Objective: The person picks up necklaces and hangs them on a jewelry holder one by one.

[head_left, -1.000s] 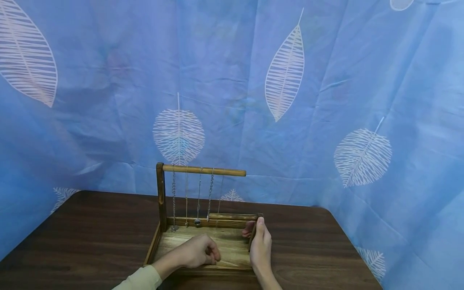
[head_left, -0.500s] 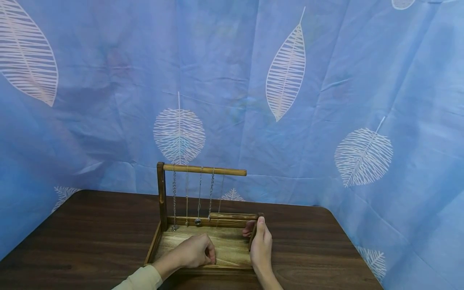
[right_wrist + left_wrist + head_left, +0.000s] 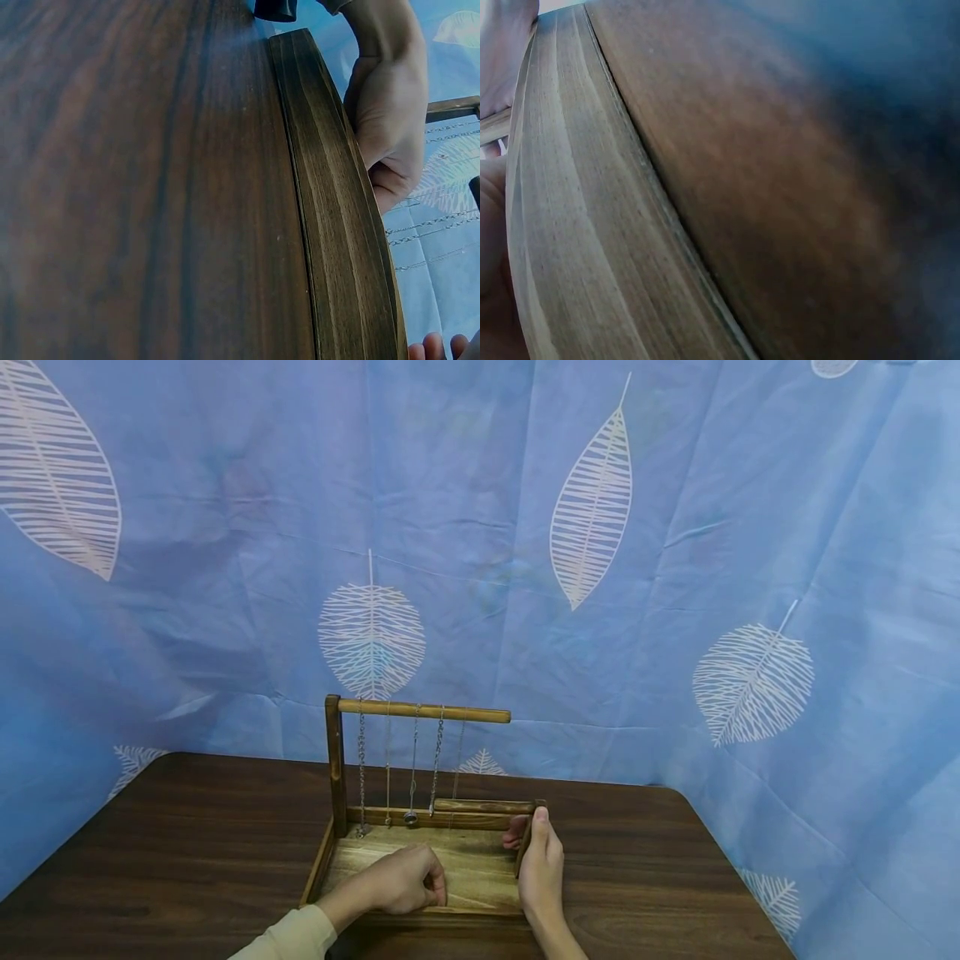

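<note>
A wooden jewelry stand (image 3: 335,768) rests on the table: a shallow tray (image 3: 480,868) with a tall bar (image 3: 480,716) at left and a lower bar (image 3: 483,807) at right. Several silver-coloured necklaces (image 3: 437,760) hang from the tall bar. My right hand (image 3: 542,870) grips the stand's short right post, thumb along its outer edge, fingers behind it. Down in the tray is my left hand (image 3: 408,878), fingers curled, tips right at the inside of the front wall (image 3: 337,202). I cannot tell whether those fingers pinch anything.
The dark wood table (image 3: 637,860) reaches back to a blue curtain (image 3: 480,527) printed with pale leaves. Both wrist views are filled largely by the tray's front wall and the tabletop.
Over the last second my left hand's fingers drew slightly left and down to the tray's front wall, curling closer together. My right hand keeps its grip on the post.
</note>
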Demonstrator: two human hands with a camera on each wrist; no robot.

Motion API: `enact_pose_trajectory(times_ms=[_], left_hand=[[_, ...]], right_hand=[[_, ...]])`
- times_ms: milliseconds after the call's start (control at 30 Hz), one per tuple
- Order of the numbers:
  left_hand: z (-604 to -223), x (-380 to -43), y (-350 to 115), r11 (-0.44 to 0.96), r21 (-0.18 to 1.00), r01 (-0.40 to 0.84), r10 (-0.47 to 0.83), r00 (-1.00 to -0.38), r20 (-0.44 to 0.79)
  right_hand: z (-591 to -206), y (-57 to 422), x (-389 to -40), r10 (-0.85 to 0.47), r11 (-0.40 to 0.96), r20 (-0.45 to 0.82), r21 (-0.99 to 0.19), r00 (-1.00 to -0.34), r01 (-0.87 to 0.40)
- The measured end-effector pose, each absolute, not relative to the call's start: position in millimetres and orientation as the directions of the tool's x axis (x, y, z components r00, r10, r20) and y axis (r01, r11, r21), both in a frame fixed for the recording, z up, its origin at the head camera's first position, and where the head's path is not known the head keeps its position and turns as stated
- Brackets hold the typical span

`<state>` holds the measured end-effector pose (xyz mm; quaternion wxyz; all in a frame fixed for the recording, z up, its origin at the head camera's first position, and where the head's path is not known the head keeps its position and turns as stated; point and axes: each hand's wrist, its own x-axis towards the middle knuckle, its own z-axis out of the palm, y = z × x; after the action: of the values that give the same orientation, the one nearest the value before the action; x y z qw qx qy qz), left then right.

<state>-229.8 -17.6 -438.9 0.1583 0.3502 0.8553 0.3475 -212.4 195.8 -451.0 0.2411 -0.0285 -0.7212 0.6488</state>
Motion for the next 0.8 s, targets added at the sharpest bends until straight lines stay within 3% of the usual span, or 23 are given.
enact_pose_trajectory(times_ms=[233,433,800], left_hand=[[-437.4,-229.0,-19.4,0.496,0.735,0.462,0.697,-0.717,-0.021],[-433.5,-229.1,-19.2,0.555,0.639,0.532,0.692,-0.722,0.001],[-431.1,-233.4,-18.8,0.531,0.647,0.548,0.752,-0.656,-0.062]], right_hand=[[-452.5,196.0,-213.2,0.36,0.158,0.313,-0.949,-0.879,-0.273],[-452.2,196.3,-213.3,0.363,0.165,0.322,-0.946,-0.874,-0.279],[-452.0,196.3,-212.8,0.355,0.171,0.316,-0.947,-0.88,-0.271]])
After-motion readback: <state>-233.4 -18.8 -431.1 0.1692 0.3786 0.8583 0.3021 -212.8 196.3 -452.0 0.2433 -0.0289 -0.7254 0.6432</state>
